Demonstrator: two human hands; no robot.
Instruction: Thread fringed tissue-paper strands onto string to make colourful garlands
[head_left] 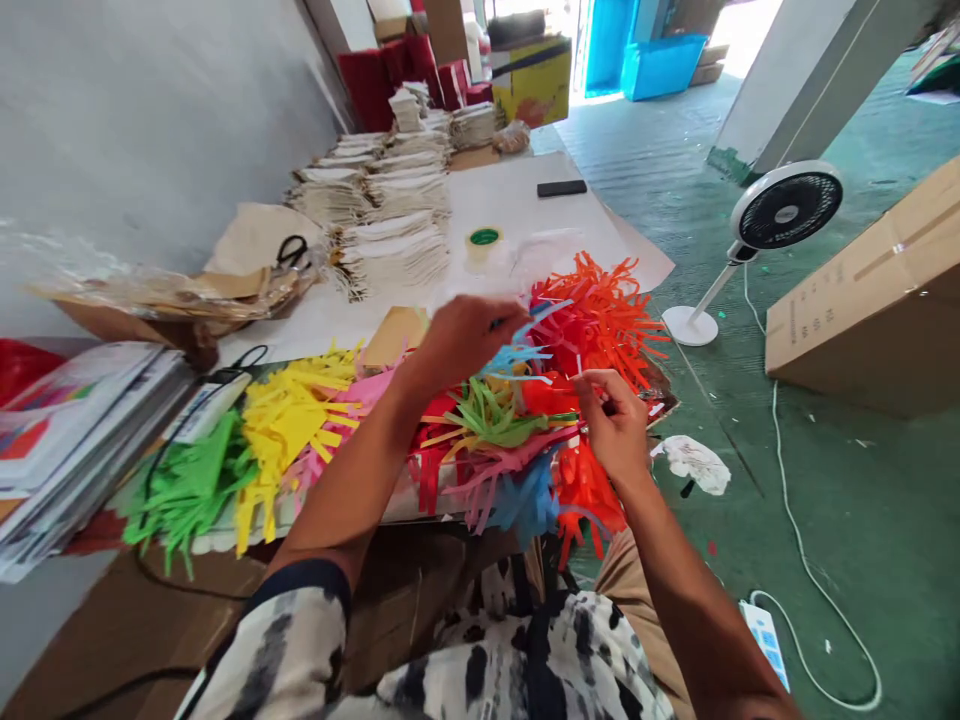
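Observation:
My left hand (465, 340) is raised over the table, its fingers closed on a light blue fringed paper strip (519, 352). My right hand (613, 425) pinches a thin strip of paper, which is mostly hidden by my fingers. Beneath both hands lies a heap of fringed tissue paper in orange (596, 320), green (491, 415), pink (510, 462) and red. Yellow fringed paper (289, 425) and bright green fringed paper (187, 490) spread to the left.
Stacks of cream fringed bundles (394, 220), scissors (292, 252), a tape roll (484, 240) and a phone (562, 188) lie on the table's white paper. Printed sheets (75, 430) lie left. A fan (784, 208), cardboard box (862, 310) and power strip (765, 640) stand on the green floor.

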